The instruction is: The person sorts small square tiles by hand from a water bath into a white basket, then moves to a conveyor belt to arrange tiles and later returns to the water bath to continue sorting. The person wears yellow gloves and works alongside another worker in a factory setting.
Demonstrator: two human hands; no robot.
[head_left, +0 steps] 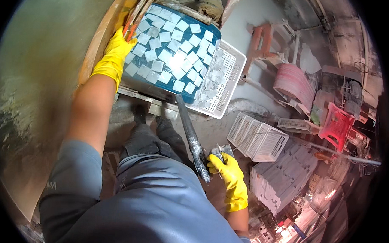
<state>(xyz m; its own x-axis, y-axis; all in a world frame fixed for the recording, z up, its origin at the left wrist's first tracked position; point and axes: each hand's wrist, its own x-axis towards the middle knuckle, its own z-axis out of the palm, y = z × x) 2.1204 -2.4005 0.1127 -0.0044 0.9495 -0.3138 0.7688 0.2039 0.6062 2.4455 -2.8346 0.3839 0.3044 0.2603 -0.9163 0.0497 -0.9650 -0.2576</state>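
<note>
The right hand [229, 174] grips a small trowel [221, 152]; the left hand [113, 54] clasps the blue tray [140, 83] edge.

Grey dusty concrete floor [254, 12], upper centre; 1 red plastic stool [336, 125], right; 2 white lattice crates [257, 139], centre right; stacked pale slabs [282, 178], lower right; curved greenish wall [38, 60], left.

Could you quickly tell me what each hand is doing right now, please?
Left hand: gripping the edge of the blue tray.
Right hand: closed on a small scraper.
</note>
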